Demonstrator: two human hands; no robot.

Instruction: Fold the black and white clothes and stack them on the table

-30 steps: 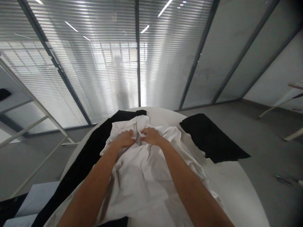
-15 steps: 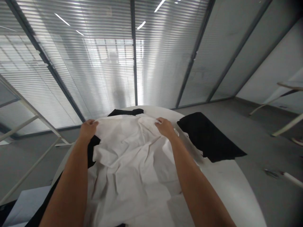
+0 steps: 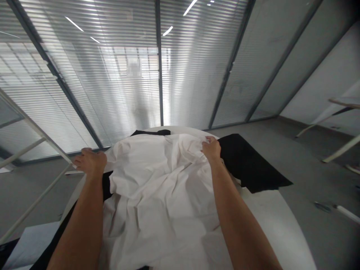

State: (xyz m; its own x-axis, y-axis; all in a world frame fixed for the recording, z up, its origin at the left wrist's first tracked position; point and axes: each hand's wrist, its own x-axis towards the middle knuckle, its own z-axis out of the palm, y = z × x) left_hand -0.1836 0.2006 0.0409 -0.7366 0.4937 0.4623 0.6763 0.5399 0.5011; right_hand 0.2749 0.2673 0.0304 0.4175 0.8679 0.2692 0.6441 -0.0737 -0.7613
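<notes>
A large, wrinkled white cloth (image 3: 157,210) lies over the round table between my forearms. My left hand (image 3: 91,162) is past its far left corner, back of the hand up, fingers stretched to the left and the thumb apart, beside the cloth's edge. On the far right, my right hand (image 3: 212,148) has its fingers curled at the cloth's edge, seemingly pinching it; the fingertips are partly hidden. Black cloth (image 3: 253,165) extends out to the right of that hand. More black fabric (image 3: 152,132) shows beyond the white cloth's far edge.
The white tabletop (image 3: 267,213) curves along the right. A white metal frame (image 3: 36,129) stands at the left, with pale sheets (image 3: 36,240) below it. Glass partitions with blinds (image 3: 126,93) rise behind the table. White furniture legs (image 3: 341,148) stand at the right.
My hands have moved apart: the left outward to the left with its fingers opening, the right outward to the right. The white cloth's far part is spread wider.
</notes>
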